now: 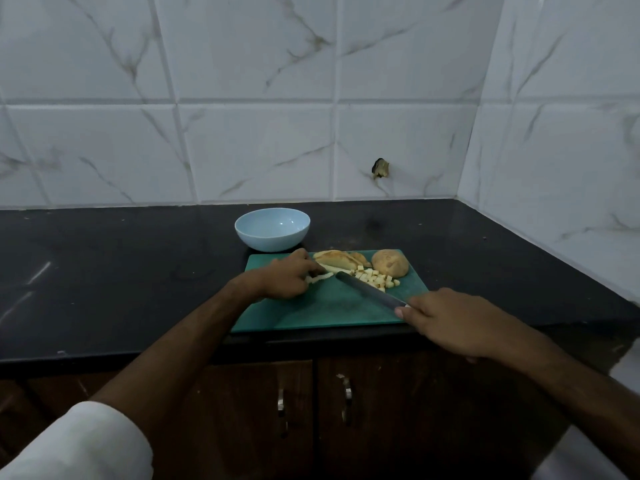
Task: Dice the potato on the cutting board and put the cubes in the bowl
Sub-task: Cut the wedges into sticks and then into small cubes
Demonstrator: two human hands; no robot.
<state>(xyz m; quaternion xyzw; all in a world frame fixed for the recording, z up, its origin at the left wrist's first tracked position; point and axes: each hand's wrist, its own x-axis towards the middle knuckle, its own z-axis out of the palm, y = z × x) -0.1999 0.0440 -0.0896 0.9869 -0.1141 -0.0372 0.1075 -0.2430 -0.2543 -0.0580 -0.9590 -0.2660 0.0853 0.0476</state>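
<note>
A rectangular green plastic cutting board [322, 306] lies on the black stone countertop [121, 271], its near edge close to the counter's front. The left hand [289, 277] rests on the board's far left part, fingers curled down onto a bundle of pale potato strips [323, 273], holding them against the board. The right hand [446, 323], at the board's near right corner, is closed round the handle of a long dark-bladed knife [370, 291]; the blade slants up and left, its tip beside the strips. Just right of the blade sits a small heap of pale potato cubes [375, 278]. Along the far edge lie sliced potato pieces with brown skin [337, 259], and right of them a rounded uncut potato half [390, 266]. A round pale blue bowl [272, 229] stands on the counter just beyond the board's far left corner. Behind is a white marbled tile wall [259, 98].
</note>
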